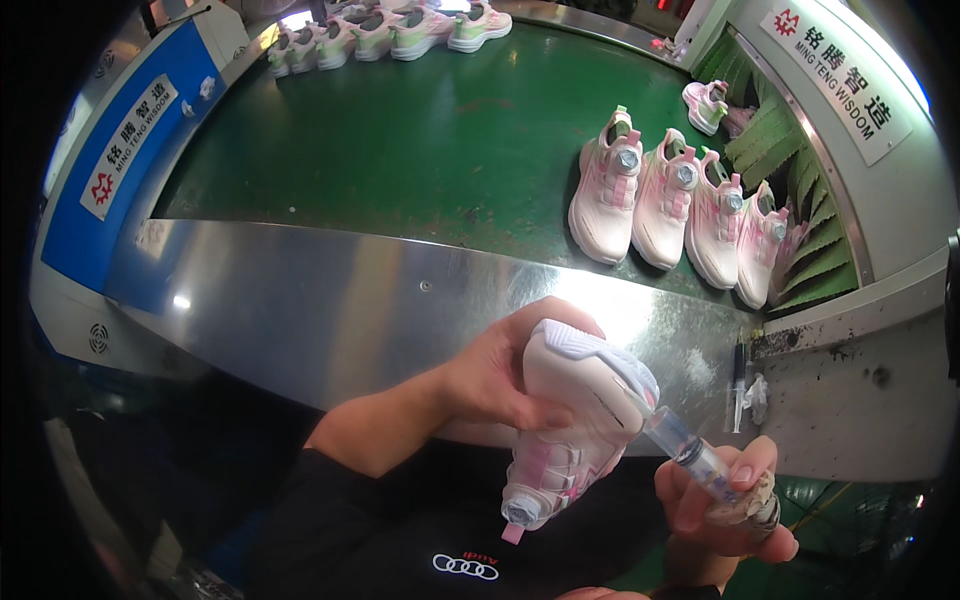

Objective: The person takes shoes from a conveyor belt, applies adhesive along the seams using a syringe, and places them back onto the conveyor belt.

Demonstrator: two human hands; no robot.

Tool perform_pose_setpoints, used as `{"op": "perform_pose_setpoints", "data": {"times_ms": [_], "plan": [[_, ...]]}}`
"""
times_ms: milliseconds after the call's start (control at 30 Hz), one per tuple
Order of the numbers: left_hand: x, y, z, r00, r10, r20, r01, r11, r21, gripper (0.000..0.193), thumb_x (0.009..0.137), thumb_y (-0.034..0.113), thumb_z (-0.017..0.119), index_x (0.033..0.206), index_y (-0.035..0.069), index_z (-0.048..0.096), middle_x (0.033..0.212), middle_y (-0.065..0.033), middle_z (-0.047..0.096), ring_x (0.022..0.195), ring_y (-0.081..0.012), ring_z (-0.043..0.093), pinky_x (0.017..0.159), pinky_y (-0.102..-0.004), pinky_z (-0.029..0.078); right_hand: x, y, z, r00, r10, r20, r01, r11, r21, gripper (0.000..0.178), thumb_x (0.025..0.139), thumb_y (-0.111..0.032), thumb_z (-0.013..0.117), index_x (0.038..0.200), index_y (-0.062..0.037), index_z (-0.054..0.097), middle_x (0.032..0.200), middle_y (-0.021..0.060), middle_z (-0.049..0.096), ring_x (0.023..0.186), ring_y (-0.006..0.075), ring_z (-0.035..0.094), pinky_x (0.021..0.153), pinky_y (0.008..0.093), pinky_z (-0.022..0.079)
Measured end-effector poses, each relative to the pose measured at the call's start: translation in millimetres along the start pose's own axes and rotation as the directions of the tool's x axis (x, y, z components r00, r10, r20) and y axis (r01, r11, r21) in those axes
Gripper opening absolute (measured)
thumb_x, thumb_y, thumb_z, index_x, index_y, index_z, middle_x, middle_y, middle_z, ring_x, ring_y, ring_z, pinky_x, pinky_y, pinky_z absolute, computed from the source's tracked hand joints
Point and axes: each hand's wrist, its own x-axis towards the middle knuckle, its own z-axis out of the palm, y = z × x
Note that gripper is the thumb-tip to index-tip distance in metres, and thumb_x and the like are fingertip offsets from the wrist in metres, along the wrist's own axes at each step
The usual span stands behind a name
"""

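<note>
Green belt [400,150] spread across the upper middle, lightly scuffed. Bordered on the near side by a shiny metal ledge [300,280], with pale smears toward the right end. Standing on belt: row of shoes [420,38] at far edge, cluster of four shoes [604,215] at right, lone shoe [705,105] just behind. Hung beside the cluster: green flaps [822,235]. Flanking at left: blue-and-white housing [75,235]. Lying on ledge at right: thin syringe [739,385], beside crumpled scrap [757,400].

Writing: white sign [128,145] at left, matching sign [835,80] at right, both with dark characters, Latin capitals and red toothed emblem. On dark shirt [380,530]: pale linked rings, small red lettering upside down.

Held above the lap, near side of ledge: pink-and-white shoe [575,390], dial end low, sole edge turned up and right. Left hand [495,375] clasped around it, thumb across the upper, fingers parted only by its width. Right hand [735,495] curled closed on clear tube [690,452], tip right at sole edge, contact unclear
</note>
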Motion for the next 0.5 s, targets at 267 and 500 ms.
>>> {"op": "perform_pose_setpoints", "data": {"times_ms": [267,500], "plan": [[0.7,0.8,3.1,0.999,0.043,0.022,-0.045,0.995,0.090,0.063,0.060,0.002,0.077,0.116,0.004,0.048,0.112,-0.0159,0.054,0.106,-0.0237,0.054,0.089,-0.0375,0.044,3.7,2.4,2.2,0.998,0.027,-0.063,-0.030,0.998,-0.048,0.063,0.075,-0.057,0.066,0.107,-0.0065,0.046,0.072,0.0179,0.060,0.060,0.0178,0.044,0.056,0.0303,0.032],[-1.8,3.3,3.7,0.999,0.048,-0.006,-0.047,0.993,0.110,0.064,0.059,0.003,0.078,0.116,0.004,0.047,0.111,-0.0150,0.055,0.105,-0.0226,0.054,0.089,-0.0365,0.044,5.7,1.6,8.9,0.996,0.033,-0.079,-0.043,0.991,-0.126,0.059,0.076,-0.055,0.065,0.106,-0.0083,0.045,0.064,0.0149,0.057,0.048,0.0155,0.044,0.046,0.0267,0.028]]}}
